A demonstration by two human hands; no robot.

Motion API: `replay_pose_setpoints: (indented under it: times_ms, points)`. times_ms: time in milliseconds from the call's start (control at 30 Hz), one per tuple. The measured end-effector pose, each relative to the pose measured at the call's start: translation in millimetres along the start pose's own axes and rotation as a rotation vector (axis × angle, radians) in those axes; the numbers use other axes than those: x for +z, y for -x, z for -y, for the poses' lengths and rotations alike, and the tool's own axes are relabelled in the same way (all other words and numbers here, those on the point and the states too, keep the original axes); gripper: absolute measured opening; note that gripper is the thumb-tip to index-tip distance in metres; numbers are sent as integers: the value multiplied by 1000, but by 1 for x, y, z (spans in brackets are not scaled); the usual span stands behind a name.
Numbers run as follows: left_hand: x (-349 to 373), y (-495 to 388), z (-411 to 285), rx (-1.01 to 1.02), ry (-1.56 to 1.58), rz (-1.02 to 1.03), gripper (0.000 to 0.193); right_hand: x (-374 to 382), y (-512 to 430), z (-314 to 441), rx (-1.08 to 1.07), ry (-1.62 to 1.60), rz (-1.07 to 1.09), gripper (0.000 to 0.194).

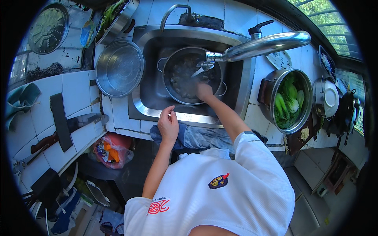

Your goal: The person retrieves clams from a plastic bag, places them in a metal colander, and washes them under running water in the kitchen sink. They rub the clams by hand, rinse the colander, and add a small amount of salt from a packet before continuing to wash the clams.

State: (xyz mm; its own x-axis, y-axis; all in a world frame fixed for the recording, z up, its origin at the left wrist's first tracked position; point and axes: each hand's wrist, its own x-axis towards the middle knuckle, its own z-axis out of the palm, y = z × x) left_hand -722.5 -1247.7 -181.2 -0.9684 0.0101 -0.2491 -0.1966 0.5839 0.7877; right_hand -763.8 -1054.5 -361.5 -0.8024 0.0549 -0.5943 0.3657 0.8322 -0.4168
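A two-handled metal pot (192, 50) stands in the stainless steel sink (150, 91), with cloudy water and dark pieces of food in it. From the curved faucet (265, 45) a short stream runs down into the pot. My right hand (204, 92) reaches into the pot near its front edge; the fingertips are hidden in the murky water, so I cannot tell whether they hold anything. Over the sink's front edge, my left hand (169, 122) is raised with its fingers bent and nothing visible in it.
A large round metal strainer or basin (120, 69) is left of the sink. At the right, a pot (263, 97) holds leafy greens (289, 100). A striped cloth (203, 137) lies along the front edge. A cleaver (84, 121) hangs on the left wall. A chopping board (298, 141) bears minced pieces.
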Motion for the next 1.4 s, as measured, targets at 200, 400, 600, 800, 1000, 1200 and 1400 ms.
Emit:
replay_pose_setpoints:
  times_ms: [200,400,600,800,1000,1200,1400]
  points:
    - [11,-31,-1,-12,126,-148,17,9,-20,42,-812,706,-150,61]
    - [37,-83,5,15,220,-83,16,4,-83,43,-414,515,-346,69]
    - [45,-140,6,-40,229,-105,16,4,-47,18,-274,346,-181,57]
    - [38,-156,18,101,-70,-65,18,10,-52,14,-232,392,-497,56]
    - [35,-163,34,2,-209,7,20,16,-57,20,-575,521,-284,57]
    - [35,-164,31,-12,-187,28,20,-3,-105,42,23,-603,-164,48]
    - [44,-164,35,16,-176,13,20,-38,-44,45,386,-1658,387,35]
